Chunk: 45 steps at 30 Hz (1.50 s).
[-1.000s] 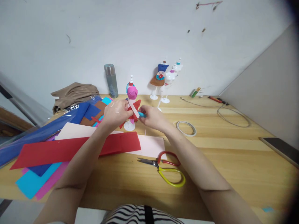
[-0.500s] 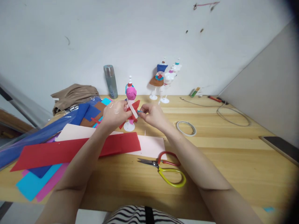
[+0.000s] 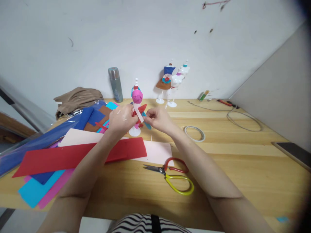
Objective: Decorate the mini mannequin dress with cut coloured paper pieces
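Observation:
A small white dress form [image 3: 134, 131] stands upright at the middle of the table, with a magenta top [image 3: 137, 96], a pale pink strip [image 3: 138, 113] and red paper at its waist. My left hand [image 3: 123, 118] is closed at its left side, gripping the red and pale pink paper there. At its right side my right hand [image 3: 156, 119] pinches a blue piece [image 3: 146, 121] between thumb and forefinger. Red-and-yellow-handled scissors [image 3: 167, 173] lie half open in front. Long red paper [image 3: 73, 156] lies under my left forearm over pale pink sheets [image 3: 159, 152].
Behind stand a grey bottle [image 3: 115, 84] and several dressed forms [image 3: 163, 84]. A tape roll [image 3: 194, 133], a cable [image 3: 233, 119], a glue stick [image 3: 203, 95] and a phone [image 3: 293, 153] lie to the right. Brown cloth [image 3: 79, 98] and coloured sheets [image 3: 36, 191] are at the left.
The blue piece now shows larger beside the form, hanging below my right fingertips. The red paper at the waist has shifted and shows less. Both hands have stayed nearly in place.

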Available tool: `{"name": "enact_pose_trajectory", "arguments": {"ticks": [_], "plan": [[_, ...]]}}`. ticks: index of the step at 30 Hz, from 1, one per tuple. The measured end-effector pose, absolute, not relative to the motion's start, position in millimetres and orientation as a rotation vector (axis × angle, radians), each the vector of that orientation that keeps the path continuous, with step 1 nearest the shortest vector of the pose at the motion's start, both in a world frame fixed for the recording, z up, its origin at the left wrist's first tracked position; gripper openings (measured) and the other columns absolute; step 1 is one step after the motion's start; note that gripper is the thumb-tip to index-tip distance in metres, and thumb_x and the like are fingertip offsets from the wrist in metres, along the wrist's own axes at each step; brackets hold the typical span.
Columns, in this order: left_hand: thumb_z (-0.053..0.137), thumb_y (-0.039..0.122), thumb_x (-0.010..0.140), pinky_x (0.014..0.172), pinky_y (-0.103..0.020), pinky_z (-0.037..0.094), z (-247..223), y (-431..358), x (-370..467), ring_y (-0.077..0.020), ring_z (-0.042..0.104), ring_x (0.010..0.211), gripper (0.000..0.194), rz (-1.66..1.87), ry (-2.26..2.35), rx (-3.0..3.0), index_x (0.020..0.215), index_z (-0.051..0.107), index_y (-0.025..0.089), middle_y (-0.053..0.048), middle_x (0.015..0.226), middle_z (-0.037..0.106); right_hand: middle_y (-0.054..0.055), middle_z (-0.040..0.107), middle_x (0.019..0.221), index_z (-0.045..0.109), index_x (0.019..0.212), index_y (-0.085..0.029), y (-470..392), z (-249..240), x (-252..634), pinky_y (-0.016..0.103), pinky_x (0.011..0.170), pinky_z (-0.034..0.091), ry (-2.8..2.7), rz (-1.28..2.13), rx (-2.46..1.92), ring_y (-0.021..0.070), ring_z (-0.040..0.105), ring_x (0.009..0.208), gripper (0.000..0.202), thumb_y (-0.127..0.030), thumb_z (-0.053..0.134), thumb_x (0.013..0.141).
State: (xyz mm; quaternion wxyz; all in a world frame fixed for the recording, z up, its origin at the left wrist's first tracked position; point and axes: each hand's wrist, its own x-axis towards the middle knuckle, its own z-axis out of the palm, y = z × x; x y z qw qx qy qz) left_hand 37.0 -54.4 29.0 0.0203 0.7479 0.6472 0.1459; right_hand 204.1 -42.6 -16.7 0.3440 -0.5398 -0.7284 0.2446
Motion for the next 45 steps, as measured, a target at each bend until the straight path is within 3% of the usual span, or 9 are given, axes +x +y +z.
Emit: {"name": "enact_pose_trajectory", "arguments": {"ticks": [8,17,26,33,41,45], "plan": [[0.050,0.039,0.085,0.070,-0.034,0.044,30.6,-55.3,35.6,-0.0287,0.066,0.083,0.024,0.459,2.014,2.310,0.084,0.065,0.021,-0.009,0.084,0.070,-0.001,0.057,0.055,0.055,0.057,-0.019,-39.2,-22.0,198.6,0.029,0.054,0.030,-1.838,0.473,-1.400,0.0124,0.048,0.054,0.025,-0.026,0.061,0.080],[0.051,0.041,0.083,0.064,-0.034,0.037,27.3,-51.7,33.6,-0.0287,0.064,0.079,0.022,0.459,1.973,2.324,0.078,0.060,0.022,-0.007,0.076,0.066,0.001,0.063,0.060,0.058,0.060,-0.020,-33.8,-25.3,192.3,0.029,0.056,0.032,-1.713,0.421,-1.336,0.0142,0.052,0.058,0.030,-0.038,0.063,0.083],[0.054,0.040,0.080,0.061,-0.032,0.035,27.6,-49.6,30.9,-0.0237,0.061,0.072,0.020,0.463,1.877,2.366,0.071,0.054,0.022,-0.003,0.070,0.062,0.006,0.072,0.077,0.065,0.072,-0.020,-33.9,-30.1,184.9,0.033,0.068,0.044,-1.732,0.174,-1.256,0.0205,0.064,0.073,0.022,-0.034,0.058,0.088],[0.051,0.045,0.082,0.065,-0.032,0.039,26.1,-51.2,29.4,-0.0224,0.061,0.072,0.025,0.460,1.845,2.392,0.076,0.059,0.022,-0.003,0.070,0.063,0.006,0.071,0.077,0.064,0.074,-0.021,-33.2,-26.6,182.8,0.034,0.071,0.046,-1.708,0.168,-1.246,0.0207,0.064,0.074,0.024,-0.038,0.056,0.089],[0.054,0.035,0.079,0.069,-0.033,0.044,25.6,-51.1,29.1,-0.0254,0.064,0.078,0.014,0.464,1.859,2.365,0.078,0.061,0.023,-0.004,0.071,0.064,0.006,0.068,0.076,0.059,0.072,-0.021,-27.1,-20.4,180.7,0.033,0.073,0.048,-1.675,0.330,-1.217,0.0194,0.062,0.074,0.024,-0.036,0.052,0.090],[0.056,0.032,0.077,0.072,-0.036,0.046,22.9,-49.4,29.2,-0.0273,0.065,0.079,0.011,0.485,1.846,2.350,0.076,0.059,0.022,-0.005,0.072,0.065,0.005,0.071,0.081,0.063,0.081,-0.020,-17.8,-27.8,180.5,0.033,0.074,0.050,-1.566,0.490,-1.141,0.0187,0.063,0.074,0.020,-0.038,0.057,0.086]]}}
